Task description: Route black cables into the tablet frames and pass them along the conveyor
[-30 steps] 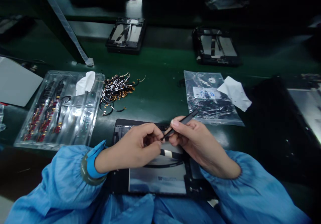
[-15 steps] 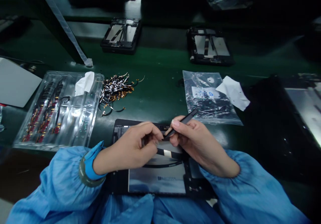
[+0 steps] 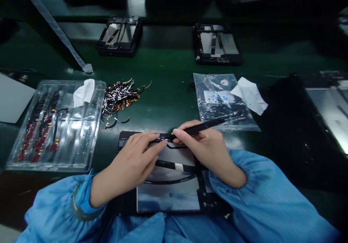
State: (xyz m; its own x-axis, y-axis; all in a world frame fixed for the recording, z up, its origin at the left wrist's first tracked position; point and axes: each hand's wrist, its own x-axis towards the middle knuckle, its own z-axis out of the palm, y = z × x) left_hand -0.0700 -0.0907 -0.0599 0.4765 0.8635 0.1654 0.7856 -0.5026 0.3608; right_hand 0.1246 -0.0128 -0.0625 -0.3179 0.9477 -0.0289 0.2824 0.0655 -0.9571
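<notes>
A tablet-like device (image 3: 185,196) lies face down in front of me, its inside exposed with silver panels and black ribbon cables. My right hand (image 3: 201,141) is closed around slim black tweezers (image 3: 199,127), held like a pen. Their tip points left at the device's top edge, beside my left fingertips. My left hand (image 3: 136,159) rests on the upper left of the device, fingers stretched out and apart along its top edge. A thin black cable (image 3: 176,147) curves below the tweezer tip; its far end is hidden by the fingers.
To the left stands a clear plastic tray (image 3: 81,127) with rows of small flex cables. Beside it lies a pile of loose flex cables (image 3: 119,96). A clear bag (image 3: 217,108) and white paper (image 3: 251,96) lie right. Two opened devices (image 3: 119,36) (image 3: 217,45) sit farther back.
My left fingers have gone from a curled pinch to stretched out on the device's top edge. The tweezers have tilted flatter and their tip has moved slightly left. The whole view has shifted a little.
</notes>
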